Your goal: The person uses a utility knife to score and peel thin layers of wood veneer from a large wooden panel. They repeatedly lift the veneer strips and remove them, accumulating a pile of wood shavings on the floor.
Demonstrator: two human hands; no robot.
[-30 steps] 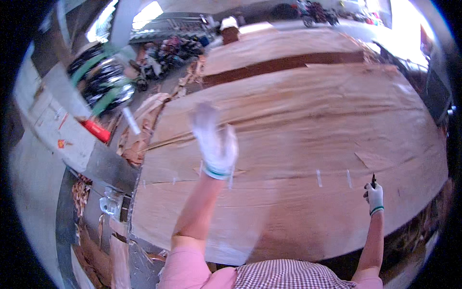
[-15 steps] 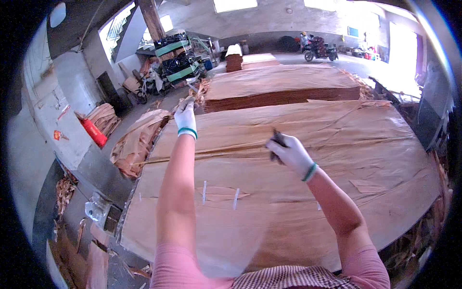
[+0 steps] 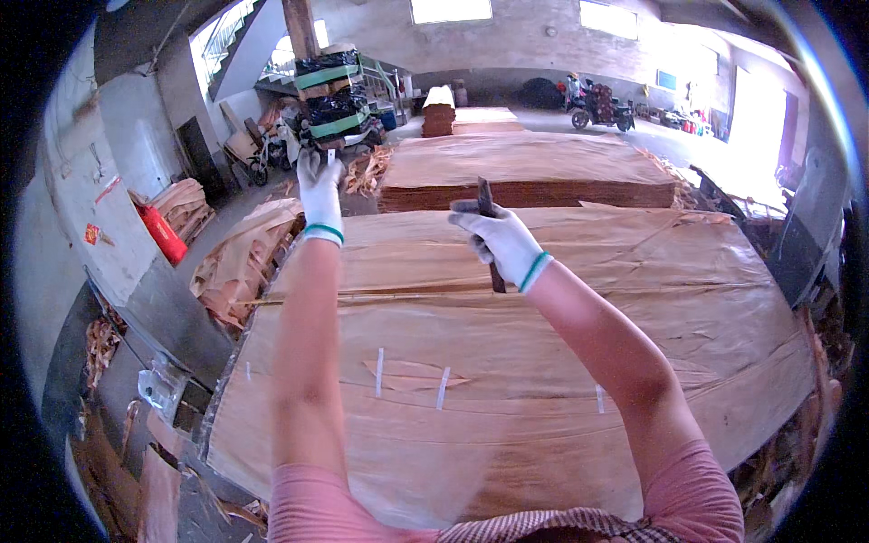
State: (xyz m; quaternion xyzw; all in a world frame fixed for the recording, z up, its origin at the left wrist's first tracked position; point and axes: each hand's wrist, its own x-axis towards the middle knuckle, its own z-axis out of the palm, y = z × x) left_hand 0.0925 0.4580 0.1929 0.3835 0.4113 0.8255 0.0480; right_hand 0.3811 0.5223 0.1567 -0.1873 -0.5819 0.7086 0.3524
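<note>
White fabric gloves [image 3: 516, 250] with thin green cuff bands [image 3: 536, 271] are worn with a pink short-sleeved top [image 3: 317, 507] and a dark-and-white checked cloth garment [image 3: 543, 525].

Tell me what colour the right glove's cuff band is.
Green cuff band, best seen in the head view.

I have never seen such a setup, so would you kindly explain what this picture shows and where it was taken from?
No robot here: these are human hands, seen from a fisheye camera worn on the head, whose lens bends straight edges. The gloved right hand holds a dark flat strip. The gloved left hand is near the far left corner of a broad tan sheet; whether it grips the small white piece at its fingers is unclear. Short white strips lie on the sheet.
</note>
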